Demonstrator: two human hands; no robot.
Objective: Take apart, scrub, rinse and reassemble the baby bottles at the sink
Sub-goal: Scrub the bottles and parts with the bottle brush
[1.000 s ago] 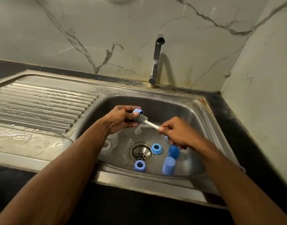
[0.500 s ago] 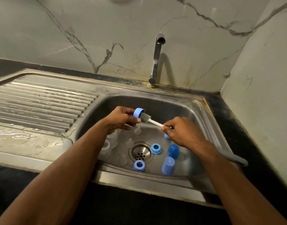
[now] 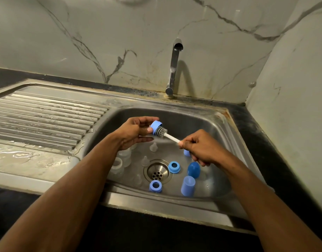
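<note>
The left hand (image 3: 136,131) is pinching a blue bottle ring (image 3: 155,126) sideways so the brush (image 3: 161,132), which the right hand (image 3: 198,145) is gripping, is reaching inside it over the sink (image 3: 207,122).

1. Ring (image 3: 156,126) in left hand (image 3: 133,132), above basin (image 3: 218,128).
2. Brush (image 3: 163,134) in ring, handle in right hand (image 3: 200,146).
3. Drain (image 3: 158,172) mid-basin; bottles (image 3: 120,160) left, caps (image 3: 190,177) right.
4. Tap (image 3: 173,68) behind; drainboard (image 3: 42,117) left.
</note>
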